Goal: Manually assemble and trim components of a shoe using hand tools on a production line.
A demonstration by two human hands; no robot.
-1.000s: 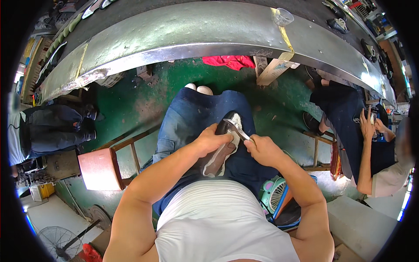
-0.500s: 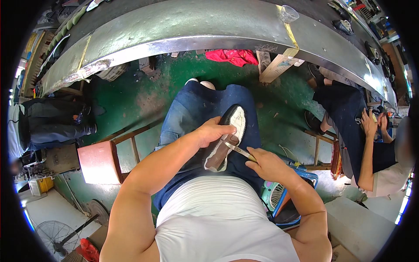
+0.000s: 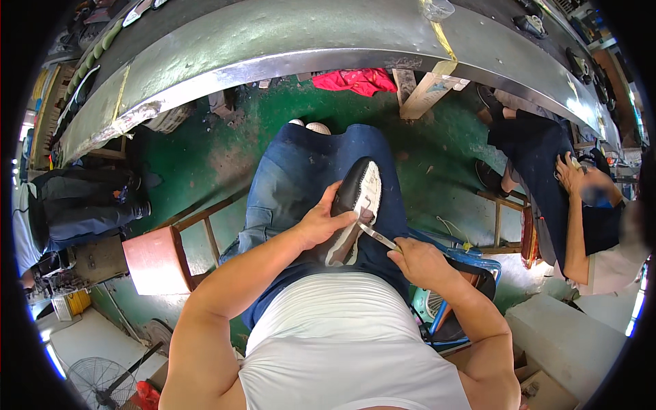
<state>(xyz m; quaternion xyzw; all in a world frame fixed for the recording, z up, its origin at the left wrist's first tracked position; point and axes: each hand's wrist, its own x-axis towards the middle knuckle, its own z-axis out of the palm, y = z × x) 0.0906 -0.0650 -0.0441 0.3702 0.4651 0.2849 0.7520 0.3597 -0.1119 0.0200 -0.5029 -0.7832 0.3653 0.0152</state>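
Note:
A black shoe [image 3: 348, 190] lies over my lap with its toe pointing away from me. Its pale white and brown underside [image 3: 370, 193] is turned partly upward, edged by a row of stitch-like marks. My left hand [image 3: 324, 220] is closed round the shoe's left side, the thumb pressing on the underside near the middle. In my right hand [image 3: 418, 260] is a slim metal hand tool [image 3: 378, 237]; its exact kind cannot be made out. The tool's tip touches or nearly touches the underside beside my left thumb. My right palm hides its handle.
A metal-edged workbench [image 3: 287, 65] curves across the front, with a clear plastic cup [image 3: 437, 9] on it. At right a co-worker [image 3: 574, 205] sits; another person's legs [image 3: 89, 198] are at left. A pink-topped stool [image 3: 157, 261] and a green fan [image 3: 430, 304] stand near me.
The shoe has rolled, showing more of its black upper and less of its underside. My left hand has shifted slightly left and nearer me. The tool stays against the shoe's middle.

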